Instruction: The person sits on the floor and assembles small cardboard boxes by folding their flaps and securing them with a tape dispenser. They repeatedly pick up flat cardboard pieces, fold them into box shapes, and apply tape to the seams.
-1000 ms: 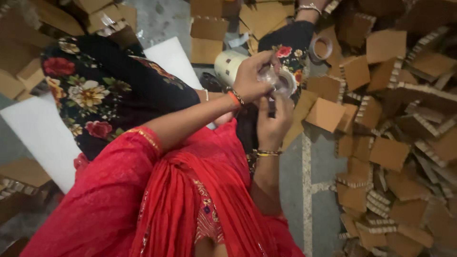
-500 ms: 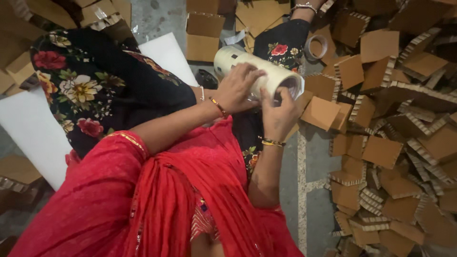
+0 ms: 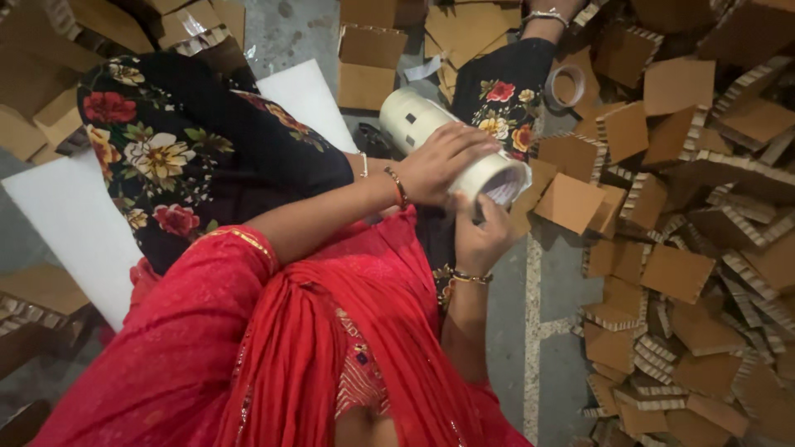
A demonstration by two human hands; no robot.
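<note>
- Grey concrete floor spreads under everything, with heaps of brown cardboard pieces piled over its right side and more cardboard along the top edge.
- White foam sheets lie on the floor at the left, partly under a leg in black flowered cloth.
- Red draped cloth fills the lower middle of the view.
- A stack of tape rolls, cream-coloured and shaped like a long tube, is held above the lap, tilted, with its open end toward the lower right.
- The left hand lies over the top of the stack, fingers curled around its side in a firm hold.
- The right hand grips the stack's near end from below, its thumb pressed at the rim.
- A single tape roll lies flat on the floor near the top, just beside a second knee in flowered cloth.
</note>
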